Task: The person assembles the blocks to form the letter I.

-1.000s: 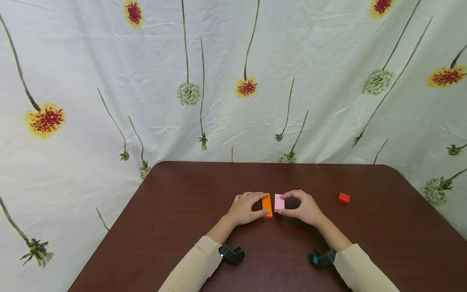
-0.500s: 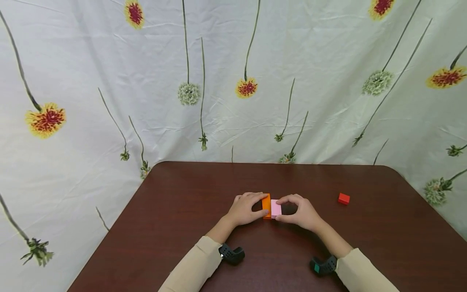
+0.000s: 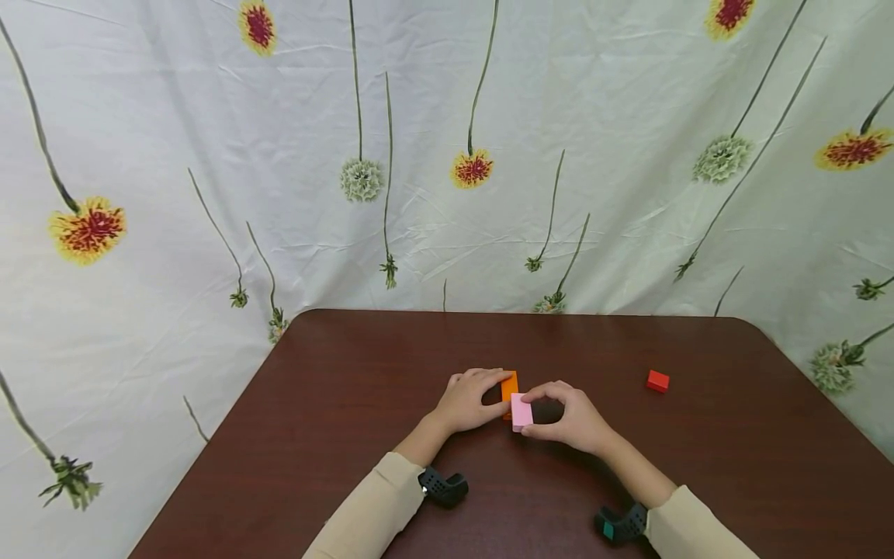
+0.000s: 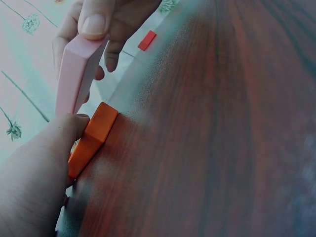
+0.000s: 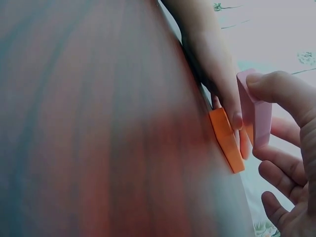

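An orange rectangular block (image 3: 511,383) lies on the table, and my left hand (image 3: 469,400) holds it between thumb and fingers at its near and far ends. Just to the right, my right hand (image 3: 581,421) pinches a pink block (image 3: 521,413) by its edges. Both wrist views show the pink block (image 5: 262,121) raised off the tabletop, higher than the orange block (image 5: 227,140). From the head camera, the pink block overlaps the orange block's near right part. Whether the two blocks touch I cannot tell.
A small red block (image 3: 657,380) lies on the dark brown table (image 3: 391,349), to the right of both hands. Behind the table hangs a white cloth (image 3: 419,233) with printed flowers. Each wrist wears a dark band (image 3: 444,487).
My right hand has brought the pink block left and nearer to me, from beside the orange block to partly over it in the head view. The left hand and orange block have stayed put.
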